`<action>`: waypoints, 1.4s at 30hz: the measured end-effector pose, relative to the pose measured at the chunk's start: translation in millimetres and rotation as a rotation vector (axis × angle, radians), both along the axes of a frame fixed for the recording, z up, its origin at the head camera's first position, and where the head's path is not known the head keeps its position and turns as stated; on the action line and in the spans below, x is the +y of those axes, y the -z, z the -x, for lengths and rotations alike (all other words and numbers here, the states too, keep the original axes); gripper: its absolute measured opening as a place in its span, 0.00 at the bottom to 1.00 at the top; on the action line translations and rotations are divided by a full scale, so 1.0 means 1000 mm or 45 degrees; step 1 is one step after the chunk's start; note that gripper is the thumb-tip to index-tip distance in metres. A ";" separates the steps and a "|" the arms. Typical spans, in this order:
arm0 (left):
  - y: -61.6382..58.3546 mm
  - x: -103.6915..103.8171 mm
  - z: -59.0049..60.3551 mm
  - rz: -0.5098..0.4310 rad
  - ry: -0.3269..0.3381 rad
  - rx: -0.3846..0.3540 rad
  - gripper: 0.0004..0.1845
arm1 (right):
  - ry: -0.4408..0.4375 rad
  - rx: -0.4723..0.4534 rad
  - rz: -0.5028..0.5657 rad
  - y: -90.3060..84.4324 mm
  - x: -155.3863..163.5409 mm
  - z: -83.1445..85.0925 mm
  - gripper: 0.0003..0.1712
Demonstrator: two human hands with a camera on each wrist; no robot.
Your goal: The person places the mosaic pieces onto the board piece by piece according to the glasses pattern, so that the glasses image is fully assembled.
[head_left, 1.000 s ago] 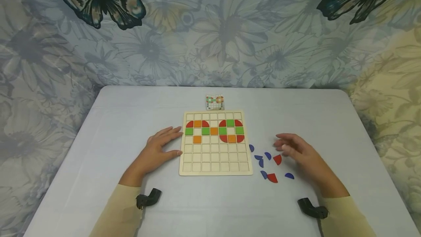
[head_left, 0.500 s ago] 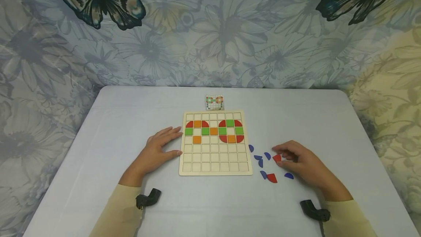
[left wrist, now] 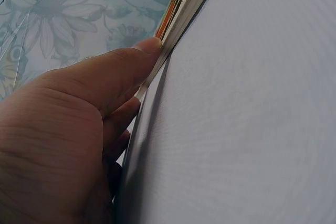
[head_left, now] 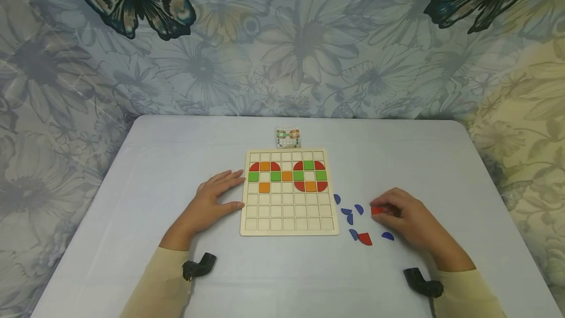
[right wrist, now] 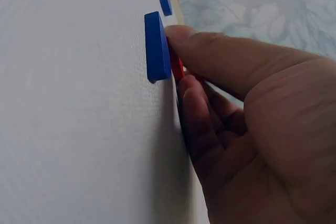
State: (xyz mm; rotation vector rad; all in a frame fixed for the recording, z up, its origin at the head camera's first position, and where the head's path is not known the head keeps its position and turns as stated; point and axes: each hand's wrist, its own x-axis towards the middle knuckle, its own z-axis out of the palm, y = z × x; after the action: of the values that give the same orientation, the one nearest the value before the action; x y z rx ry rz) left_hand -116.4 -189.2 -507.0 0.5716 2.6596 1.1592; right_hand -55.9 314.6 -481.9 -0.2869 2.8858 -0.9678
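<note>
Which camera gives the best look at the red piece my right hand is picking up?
The head view: the red piece shows pinched in the right hand. The right wrist view shows only a red sliver behind a blue piece. The left wrist view shows none.

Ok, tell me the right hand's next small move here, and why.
Probably lift the red piece and carry it to the wooden board. The right hand already pinches it on the table, and the left hand rests flat against the board's edge.
</note>
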 end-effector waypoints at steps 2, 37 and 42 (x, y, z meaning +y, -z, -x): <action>0.000 0.000 0.000 0.002 0.000 -0.002 0.37 | 0.003 0.032 -0.005 0.000 0.000 0.000 0.16; 0.001 0.000 0.000 0.022 -0.010 -0.011 0.38 | 0.204 0.012 0.152 0.000 -0.019 -0.003 0.12; 0.001 0.000 0.001 0.033 -0.016 -0.016 0.38 | 0.222 -0.022 0.258 -0.001 -0.028 -0.001 0.07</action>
State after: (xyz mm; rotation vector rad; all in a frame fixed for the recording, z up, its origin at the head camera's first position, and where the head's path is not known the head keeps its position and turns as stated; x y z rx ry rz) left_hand -117.0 -188.8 -507.9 0.5426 2.6674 1.1260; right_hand -54.6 286.8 -480.8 -0.0390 2.8367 -1.2877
